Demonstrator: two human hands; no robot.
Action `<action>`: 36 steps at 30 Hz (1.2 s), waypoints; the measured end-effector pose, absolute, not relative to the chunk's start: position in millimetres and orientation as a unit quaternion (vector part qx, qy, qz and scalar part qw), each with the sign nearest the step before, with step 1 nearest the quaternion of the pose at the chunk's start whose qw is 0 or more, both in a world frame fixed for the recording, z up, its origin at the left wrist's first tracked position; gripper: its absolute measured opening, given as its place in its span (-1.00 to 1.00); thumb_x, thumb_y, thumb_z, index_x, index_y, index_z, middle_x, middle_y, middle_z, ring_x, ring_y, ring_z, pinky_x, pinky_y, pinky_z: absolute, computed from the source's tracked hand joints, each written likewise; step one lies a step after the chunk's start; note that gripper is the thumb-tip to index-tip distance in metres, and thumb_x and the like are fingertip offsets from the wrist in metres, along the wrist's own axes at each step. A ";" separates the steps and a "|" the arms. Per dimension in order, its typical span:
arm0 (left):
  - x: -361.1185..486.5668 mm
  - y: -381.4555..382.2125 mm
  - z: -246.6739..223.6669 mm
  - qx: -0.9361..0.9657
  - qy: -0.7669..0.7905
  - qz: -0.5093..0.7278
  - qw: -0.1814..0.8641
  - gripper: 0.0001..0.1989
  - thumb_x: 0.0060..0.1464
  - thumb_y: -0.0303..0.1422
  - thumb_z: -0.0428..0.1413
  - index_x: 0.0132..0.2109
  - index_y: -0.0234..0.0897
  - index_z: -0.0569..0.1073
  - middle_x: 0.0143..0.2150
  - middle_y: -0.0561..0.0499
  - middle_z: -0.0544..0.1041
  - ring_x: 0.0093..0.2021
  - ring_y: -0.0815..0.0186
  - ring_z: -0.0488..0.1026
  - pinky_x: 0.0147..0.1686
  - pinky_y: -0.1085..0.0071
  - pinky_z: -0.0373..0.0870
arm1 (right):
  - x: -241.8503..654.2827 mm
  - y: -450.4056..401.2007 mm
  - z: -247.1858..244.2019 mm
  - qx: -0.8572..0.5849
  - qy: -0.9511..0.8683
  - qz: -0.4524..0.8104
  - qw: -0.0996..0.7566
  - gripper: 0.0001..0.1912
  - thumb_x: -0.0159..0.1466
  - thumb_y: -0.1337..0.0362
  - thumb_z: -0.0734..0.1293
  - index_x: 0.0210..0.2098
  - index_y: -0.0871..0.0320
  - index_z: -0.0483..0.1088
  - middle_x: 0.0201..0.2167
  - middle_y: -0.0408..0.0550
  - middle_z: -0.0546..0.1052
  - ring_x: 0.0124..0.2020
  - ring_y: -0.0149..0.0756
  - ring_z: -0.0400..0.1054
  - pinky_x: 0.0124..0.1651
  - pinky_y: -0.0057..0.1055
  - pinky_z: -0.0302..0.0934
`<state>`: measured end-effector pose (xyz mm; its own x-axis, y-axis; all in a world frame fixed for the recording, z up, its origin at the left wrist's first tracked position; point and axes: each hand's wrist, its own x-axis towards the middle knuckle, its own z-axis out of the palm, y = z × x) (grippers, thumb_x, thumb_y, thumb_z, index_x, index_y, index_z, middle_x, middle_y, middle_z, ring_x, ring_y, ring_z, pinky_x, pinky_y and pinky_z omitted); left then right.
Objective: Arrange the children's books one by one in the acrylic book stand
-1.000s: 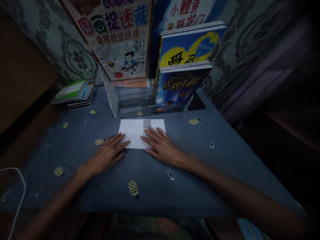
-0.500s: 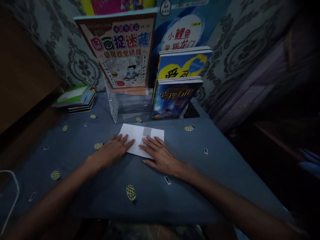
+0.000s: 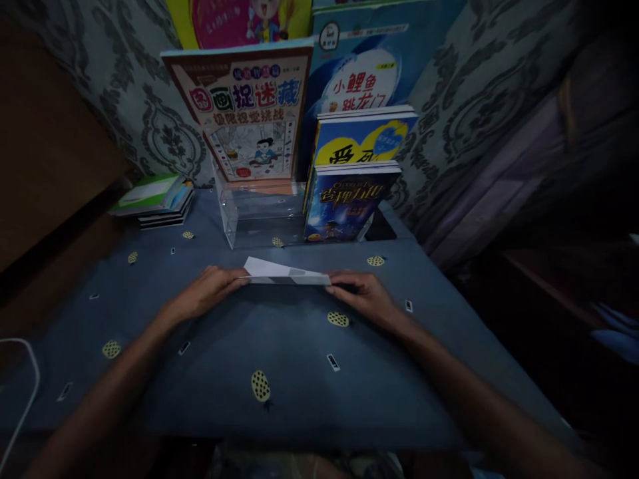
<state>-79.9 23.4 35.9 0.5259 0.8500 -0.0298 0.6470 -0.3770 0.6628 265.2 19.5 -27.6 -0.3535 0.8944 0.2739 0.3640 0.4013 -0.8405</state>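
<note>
You've a big blue-grey patterned tablecloth [image 3: 299, 399] over the tbl, filling most of the view, w/ pale grey scroll-print wallpaper [image 3: 474, 106] behind & a dim purplish curtain [image 3: 504, 193] off R. At the bk of the tbl, mid, stands a clear acrylic book rack [image 3: 264, 229]. In it, leaning bk: a tall brown-bordered picture book [image 3: 249, 133] on the L, a teal-blue book w/ white panel [image 3: 389, 40] at the R rear, then a blue book w/ yellow shape [image 3: 344, 140], then a dark-blue glossy book [image 3: 349, 199] in front. Bk L corner: a small pile of green-topped booklets [image 3: 154, 199].

Your L hand [image 3: 217, 283] & R hand [image 3: 364, 293] are level, well apart, just in front of the rack. The folded white paper sheet [image 3: 282, 269] is btwn them: L hand has the L end pinched btwn thumb & fingers, R hand has the R end likewise, so neither grip is spread wide. The sheet's narrow near strip faces you w/ a greyish patch; a wedge of white shows behind it, taller at L. Can't tell if it's touching the cloth.

Thin white cable [image 3: 34, 379] curves down at far L. Smallest: yellow pineapple prints [image 3: 260, 386] dotted over the cloth.
</note>
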 end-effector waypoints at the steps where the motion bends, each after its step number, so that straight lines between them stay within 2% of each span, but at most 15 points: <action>1: -79.9 24.4 36.6 0.808 0.459 0.168 0.328 -0.61 0.32 -0.07 -0.02 -0.26 -0.22 0.53 -0.36 0.09 0.54 -0.35 0.31 0.45 -0.29 0.48 0.27 | 266.5 22.1 -27.7 -0.443 -0.712 0.367 0.404 -0.71 0.21 0.01 0.43 -0.22 0.05 0.65 -0.18 -0.04 0.69 -0.14 -0.08 0.58 -0.02 -0.14 0.45; 7: -75.9 25.9 35.5 0.763 0.464 0.252 0.374 -0.57 0.26 -0.02 0.00 -0.39 -0.26 0.39 -0.45 0.09 0.34 -0.41 0.34 0.24 -0.39 0.47 0.19 | 255.9 37.4 -25.5 -0.485 -0.555 0.436 0.516 -0.59 -0.04 -0.11 0.57 -0.40 0.09 0.63 -0.49 -0.11 0.64 -0.47 -0.28 0.48 -0.35 -0.35 0.39; 9: -74.1 25.4 35.0 0.740 0.464 0.283 0.397 -0.56 0.24 0.01 0.02 -0.39 -0.27 0.41 -0.44 0.07 0.37 -0.38 0.32 0.26 -0.37 0.46 0.22 | 247.8 41.9 -24.3 -0.469 -0.510 0.468 0.549 -0.56 -0.10 -0.12 0.60 -0.45 0.09 0.61 -0.54 -0.14 0.61 -0.51 -0.34 0.44 -0.39 -0.40 0.37; 12: -71.6 25.9 31.1 0.703 0.453 0.331 0.436 -0.51 0.21 0.06 0.06 -0.27 -0.32 0.52 -0.35 0.00 0.50 -0.28 0.25 0.37 -0.27 0.43 0.32 | 232.1 44.6 -23.2 -0.418 -0.463 0.538 0.567 -0.54 -0.16 -0.12 0.62 -0.47 0.11 0.60 -0.47 -0.10 0.63 -0.46 -0.32 0.47 -0.39 -0.39 0.41; 15: -68.8 27.6 21.4 0.653 0.450 0.380 0.477 -0.41 0.15 0.13 0.10 -0.08 -0.37 0.57 -0.32 -0.04 0.57 -0.29 0.24 0.44 -0.26 0.40 0.39 | 214.5 41.5 -24.0 -0.375 -0.467 0.589 0.542 -0.58 -0.12 -0.06 0.62 -0.43 0.12 0.62 -0.38 -0.06 0.66 -0.39 -0.28 0.51 -0.34 -0.34 0.47; 18: -66.3 28.4 12.0 0.606 0.446 0.412 0.515 -0.32 0.11 0.17 0.12 0.03 -0.38 0.56 -0.29 -0.08 0.62 -0.32 0.23 0.48 -0.26 0.37 0.43 | 201.6 37.5 -23.1 -0.358 -0.497 0.593 0.523 -0.61 -0.05 -0.05 0.60 -0.41 0.13 0.64 -0.37 -0.04 0.66 -0.41 -0.28 0.50 -0.32 -0.30 0.49; 21: -66.9 27.6 12.8 0.611 0.440 0.404 0.520 -0.36 0.12 0.15 0.12 0.00 -0.37 0.58 -0.24 -0.10 0.64 -0.25 0.18 0.52 -0.16 0.32 0.44 | 199.0 35.8 -12.5 -0.363 -0.553 0.543 0.517 -0.64 0.06 -0.06 0.53 -0.40 0.13 0.64 -0.44 -0.06 0.64 -0.47 -0.27 0.49 -0.35 -0.30 0.45; 24: -71.5 26.5 21.8 0.660 0.436 0.372 0.485 -0.46 0.17 0.08 0.12 -0.07 -0.34 0.60 -0.16 -0.10 0.64 -0.16 0.15 0.52 -0.06 0.29 0.43 | 202.8 34.1 5.7 -0.370 -0.637 0.441 0.514 -0.72 0.21 0.02 0.44 -0.42 0.10 0.61 -0.51 -0.11 0.59 -0.48 -0.25 0.47 -0.37 -0.33 0.39; 28: -79.6 27.5 24.9 0.690 0.452 0.380 0.418 -0.56 0.18 0.03 0.12 -0.15 -0.28 0.58 -0.16 -0.06 0.62 -0.11 0.14 0.50 -0.06 0.31 0.43 | 202.9 29.9 17.5 -0.350 -0.731 0.306 0.499 -0.67 0.30 0.10 0.34 -0.53 0.09 0.51 -0.58 -0.12 0.51 -0.50 -0.25 0.40 -0.40 -0.36 0.28; 31: -83.4 29.0 17.8 0.700 0.460 0.363 0.408 -0.60 0.17 0.02 0.13 -0.18 -0.25 0.54 -0.19 -0.04 0.60 -0.16 0.17 0.49 -0.07 0.31 0.44 | 198.2 27.9 9.3 -0.342 -0.757 0.288 0.476 -0.63 0.35 0.11 0.29 -0.54 0.10 0.46 -0.60 -0.14 0.47 -0.53 -0.29 0.36 -0.44 -0.40 0.20; 36: -85.0 29.4 15.0 0.709 0.443 0.335 0.434 -0.58 0.18 0.02 0.10 -0.05 -0.22 0.53 -0.12 -0.05 0.60 -0.13 0.16 0.50 0.02 0.23 0.43 | 193.8 31.7 -4.1 -0.351 -0.757 0.293 0.467 -0.61 0.39 0.09 0.26 -0.51 0.12 0.43 -0.58 -0.16 0.45 -0.52 -0.32 0.35 -0.44 -0.44 0.17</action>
<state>-85.0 29.4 15.0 0.3834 0.9191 0.0911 0.3375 -0.2312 0.9125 193.8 31.7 -4.1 -0.3178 0.8043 0.5020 0.2574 0.5828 -0.7708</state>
